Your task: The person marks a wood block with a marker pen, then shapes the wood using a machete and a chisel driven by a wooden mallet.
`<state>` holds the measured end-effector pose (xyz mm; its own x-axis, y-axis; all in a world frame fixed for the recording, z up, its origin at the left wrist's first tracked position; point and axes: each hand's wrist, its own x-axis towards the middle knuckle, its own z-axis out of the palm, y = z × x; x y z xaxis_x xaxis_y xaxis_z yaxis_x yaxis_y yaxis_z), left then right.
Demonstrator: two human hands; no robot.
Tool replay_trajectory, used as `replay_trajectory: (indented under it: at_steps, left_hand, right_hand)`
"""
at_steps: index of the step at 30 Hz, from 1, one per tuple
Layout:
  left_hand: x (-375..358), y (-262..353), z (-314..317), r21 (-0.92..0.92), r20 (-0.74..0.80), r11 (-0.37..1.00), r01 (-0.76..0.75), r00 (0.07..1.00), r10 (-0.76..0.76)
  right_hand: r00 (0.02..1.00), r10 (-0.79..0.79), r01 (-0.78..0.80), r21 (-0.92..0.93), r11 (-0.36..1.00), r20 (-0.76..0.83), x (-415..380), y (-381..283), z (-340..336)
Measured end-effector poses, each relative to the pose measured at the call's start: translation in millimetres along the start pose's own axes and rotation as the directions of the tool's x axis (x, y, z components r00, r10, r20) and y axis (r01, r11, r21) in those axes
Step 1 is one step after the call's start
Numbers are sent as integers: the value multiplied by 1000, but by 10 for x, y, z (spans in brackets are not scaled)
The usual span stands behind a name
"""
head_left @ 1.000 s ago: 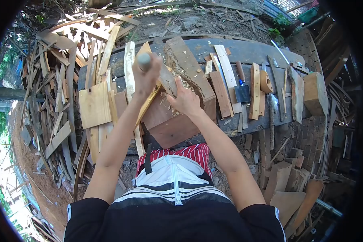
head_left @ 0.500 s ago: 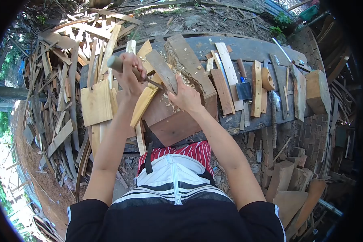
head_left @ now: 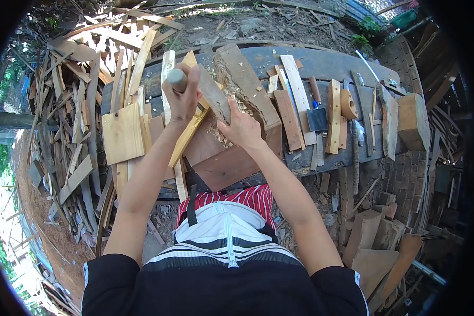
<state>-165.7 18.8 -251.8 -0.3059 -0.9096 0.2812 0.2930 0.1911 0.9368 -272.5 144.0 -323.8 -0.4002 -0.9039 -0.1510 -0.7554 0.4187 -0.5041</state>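
Observation:
My left hand (head_left: pixel 184 105) is closed around the handle of a chisel (head_left: pixel 177 80), whose round grey butt faces up at me. Most of its blade is hidden behind the fist. My right hand (head_left: pixel 242 129) grips the lower end of a narrow, weathered wooden board (head_left: pixel 210 92), thumb and fingers at its edges. That board leans over a thick wooden block (head_left: pixel 229 176) strewn with pale shavings (head_left: pixel 221 138). A yellowish strip of wood (head_left: pixel 187 138) lies at an angle below my left hand.
A long, split timber (head_left: pixel 250 84) lies beyond my right hand. Rightward on the dark bench (head_left: pixel 321 52) are wooden slats (head_left: pixel 295 89), a dark-bladed tool (head_left: pixel 317 119) and a small wooden plane (head_left: pixel 348 104). A square board (head_left: pixel 122 136) and a scrap-wood heap (head_left: pixel 79 121) are at left.
My left hand has shifted slightly right, and the chisel has turned from slanting to more upright, its butt now toward me. My right hand stays on the board.

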Motion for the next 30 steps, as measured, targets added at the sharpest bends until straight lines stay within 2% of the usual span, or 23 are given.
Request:
replay_trajectory:
  at_steps: [1, 3, 9, 12, 15, 16, 17, 20, 21, 23, 24, 25, 26, 27, 28, 29, 30]
  left_hand:
    - [-32, 0, -5, 64, 57, 997, -32, 998, 28]
    - [-55, -35, -26, 61, 71, 998, -28, 997, 23]
    - [37, -75, -75, -75, -63, 997, -35, 998, 30]
    - [149, -117, -166, -187, -267, 982, -26, 963, -25]
    - [215, -165, -262, -259, -352, 965, -35, 934, -60]
    - [178, -137, -255, -270, -275, 962, -41, 961, -36]
    - [142, -126, -211, -272, -279, 961, -42, 960, -37]
    - [23, -108, -83, -40, -95, 999, 1, 995, -5]
    - [26, -149, -57, -41, -101, 999, -8, 995, 4]
    - [59, -218, 3, 101, -115, 984, -146, 981, 157]
    - [54, -254, -30, 100, -99, 990, -103, 989, 113]
    - [32, -221, -35, 101, -105, 991, -91, 989, 102]
    - [23, -156, -28, 87, -109, 996, -13, 994, 23]
    - [34, -124, -17, 71, -111, 996, 56, 993, -48]
    - [48, -181, 1, 151, -113, 978, -145, 980, 163]
    - [45, -224, 0, 147, -108, 978, -148, 980, 165]
    - [47, -258, -3, 103, -61, 985, -140, 987, 147]
  right_hand:
    - [1000, 5, -5, 0, 1000, 9, -4, -11, -20]
    - [1000, 12, -12, -1, 1000, 23, -8, -21, -48]
    - [999, 8, -9, 20, 1000, 50, 2, -23, -49]
    - [998, 14, -14, -11, 1000, 56, 7, -23, -51]
    - [995, 29, -29, -12, 1000, 92, 9, -38, -89]
    - [995, 29, -27, -14, 1000, 96, 10, -43, -93]
    - [995, 27, -25, -19, 1000, 101, 10, -46, -98]
    - [994, 50, -49, -8, 999, 99, 19, -64, -120]
    - [995, 41, -40, -12, 999, 96, 71, -29, -133]
    - [997, 24, -48, 352, 935, 73, 203, -51, -275]
    - [1000, 28, -26, 393, 919, 0, 237, -51, -330]
    - [999, -45, 51, 522, 852, -24, 161, -326, -724]
    - [992, -113, 125, 637, 761, -59, 82, -623, -1149]
    - [957, -222, 289, 667, 687, -186, 31, -847, -1439]
    - [894, -311, 448, 670, 592, -322, -17, -996, -1612]
    - [893, -309, 450, 667, 594, -328, -52, -1073, -1667]
    - [793, -405, 609, 558, 564, -456, -80, -1143, -1706]
